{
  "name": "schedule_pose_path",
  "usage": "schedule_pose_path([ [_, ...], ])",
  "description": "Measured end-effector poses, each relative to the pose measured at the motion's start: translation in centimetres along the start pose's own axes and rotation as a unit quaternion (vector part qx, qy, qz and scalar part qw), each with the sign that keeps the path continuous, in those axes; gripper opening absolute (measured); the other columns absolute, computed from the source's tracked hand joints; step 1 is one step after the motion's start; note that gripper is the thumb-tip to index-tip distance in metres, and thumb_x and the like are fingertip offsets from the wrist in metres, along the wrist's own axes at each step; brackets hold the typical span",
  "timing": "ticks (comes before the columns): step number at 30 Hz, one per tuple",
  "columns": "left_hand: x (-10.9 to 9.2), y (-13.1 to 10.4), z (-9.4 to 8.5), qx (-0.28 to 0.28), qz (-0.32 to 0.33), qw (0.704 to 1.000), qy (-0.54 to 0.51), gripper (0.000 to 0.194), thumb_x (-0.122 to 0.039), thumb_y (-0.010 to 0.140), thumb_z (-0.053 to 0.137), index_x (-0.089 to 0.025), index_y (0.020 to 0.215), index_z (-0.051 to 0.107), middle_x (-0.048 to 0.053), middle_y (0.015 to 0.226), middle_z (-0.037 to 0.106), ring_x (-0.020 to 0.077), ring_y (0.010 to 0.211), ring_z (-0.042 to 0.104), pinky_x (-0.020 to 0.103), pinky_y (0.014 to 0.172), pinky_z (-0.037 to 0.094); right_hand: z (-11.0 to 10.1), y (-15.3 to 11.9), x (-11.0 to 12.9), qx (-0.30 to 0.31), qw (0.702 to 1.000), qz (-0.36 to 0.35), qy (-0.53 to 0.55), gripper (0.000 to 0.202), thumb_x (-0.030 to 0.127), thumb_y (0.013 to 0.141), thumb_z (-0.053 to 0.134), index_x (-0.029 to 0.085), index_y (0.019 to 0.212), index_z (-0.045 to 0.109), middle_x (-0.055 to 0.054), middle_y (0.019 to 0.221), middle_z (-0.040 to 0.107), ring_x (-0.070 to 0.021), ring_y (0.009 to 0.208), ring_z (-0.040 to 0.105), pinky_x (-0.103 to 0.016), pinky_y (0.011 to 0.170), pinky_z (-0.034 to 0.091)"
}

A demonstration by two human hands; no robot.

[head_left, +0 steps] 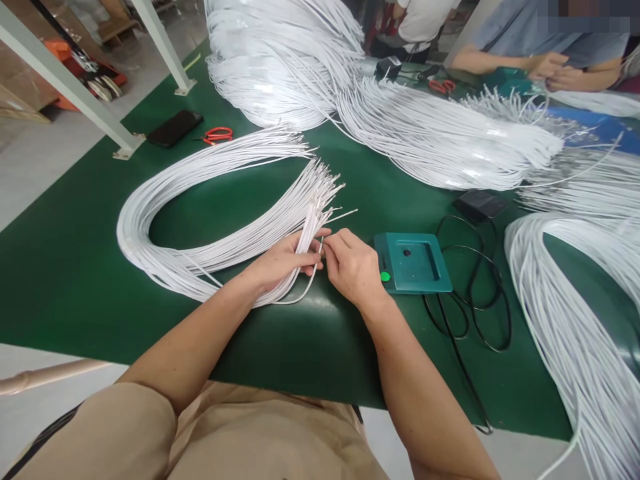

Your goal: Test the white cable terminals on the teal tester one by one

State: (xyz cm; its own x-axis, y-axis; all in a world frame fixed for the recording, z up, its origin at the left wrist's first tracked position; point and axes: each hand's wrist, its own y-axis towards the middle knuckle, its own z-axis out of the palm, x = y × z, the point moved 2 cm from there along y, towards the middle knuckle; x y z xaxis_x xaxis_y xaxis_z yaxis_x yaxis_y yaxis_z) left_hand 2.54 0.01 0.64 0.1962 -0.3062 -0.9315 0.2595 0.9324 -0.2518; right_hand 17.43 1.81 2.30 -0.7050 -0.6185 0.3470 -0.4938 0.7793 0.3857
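My left hand [287, 260] is closed around a small bunch of white wires [307, 237], their tips pointing up and away from me. Close against it, my right hand [353, 263] pinches the end of a single white wire [314, 277] that has come apart from the bunch. The fingertips partly cover that end. Behind and left of my hands, a larger bundle of white wires [135, 220] lies bent in a U on the green table, both sets of ends facing right. A teal device [415, 263] with a square recess and a lit green button is right of my right hand.
Black cable [473, 307] loops beside the device, near a black box [480, 205]. More white wire bundles [550, 300] lie at right and at the back [285, 60]. Red-handled snips [217, 135] and a black phone-like object [175, 129] lie back left. A co-worker's hands [555, 70] are across the table.
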Motion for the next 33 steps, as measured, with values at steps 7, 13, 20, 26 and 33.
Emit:
schedule_pose_path([
  [7,0.4,0.3,-0.5,-0.045,-0.009,0.998,0.040,0.049,-0.019,0.071,0.071,-0.019,0.119,0.060,0.002,0.086,0.060,0.0154,0.074,0.068,0.020,0.053,0.045,-1.6,-0.1,-1.4,0.090,0.988,0.011,-0.128,0.013,0.021,0.083,0.059,0.016,0.096,0.061,-0.007,0.089,0.069,-0.0239,0.089,0.057,-0.043,0.101,0.029],
  [13,0.4,0.2,-0.5,-0.059,-0.008,0.994,0.091,0.047,-0.019,0.072,0.071,-0.018,0.117,0.061,0.003,0.087,0.063,0.0179,0.076,0.070,0.021,0.056,0.050,-2.1,-0.3,-1.8,0.136,0.979,0.003,-0.149,0.019,0.014,0.080,0.060,0.016,0.098,0.065,-0.007,0.092,0.070,-0.0241,0.090,0.058,-0.040,0.102,0.030],
  [20,0.4,0.0,-0.5,-0.047,-0.020,0.990,0.130,0.040,-0.019,0.072,0.070,-0.016,0.112,0.064,0.005,0.094,0.066,0.0174,0.078,0.071,0.023,0.064,0.055,-2.0,-0.3,-2.1,0.163,0.971,-0.005,-0.173,0.026,0.012,0.087,0.048,0.016,0.100,0.070,-0.008,0.081,0.070,-0.0211,0.082,0.059,-0.038,0.105,0.027],
  [26,0.8,0.2,-0.4,-0.057,-0.023,0.987,0.149,0.046,-0.018,0.070,0.070,-0.016,0.115,0.062,0.002,0.084,0.066,0.0183,0.078,0.071,0.026,0.067,0.056,-1.9,-0.4,-2.5,0.174,0.968,-0.005,-0.180,0.032,0.014,0.090,0.043,0.016,0.103,0.072,-0.009,0.076,0.069,-0.0198,0.078,0.061,-0.036,0.106,0.028],
  [33,1.5,0.3,-0.2,-0.090,0.004,0.962,0.257,0.032,-0.021,0.068,0.069,-0.017,0.100,0.068,0.003,0.085,0.072,0.0195,0.071,0.070,0.032,0.070,0.056,-1.8,-0.2,-2.6,0.180,0.968,0.001,-0.177,0.031,0.014,0.089,0.045,0.016,0.104,0.073,-0.009,0.074,0.070,-0.0191,0.077,0.062,-0.037,0.106,0.031],
])
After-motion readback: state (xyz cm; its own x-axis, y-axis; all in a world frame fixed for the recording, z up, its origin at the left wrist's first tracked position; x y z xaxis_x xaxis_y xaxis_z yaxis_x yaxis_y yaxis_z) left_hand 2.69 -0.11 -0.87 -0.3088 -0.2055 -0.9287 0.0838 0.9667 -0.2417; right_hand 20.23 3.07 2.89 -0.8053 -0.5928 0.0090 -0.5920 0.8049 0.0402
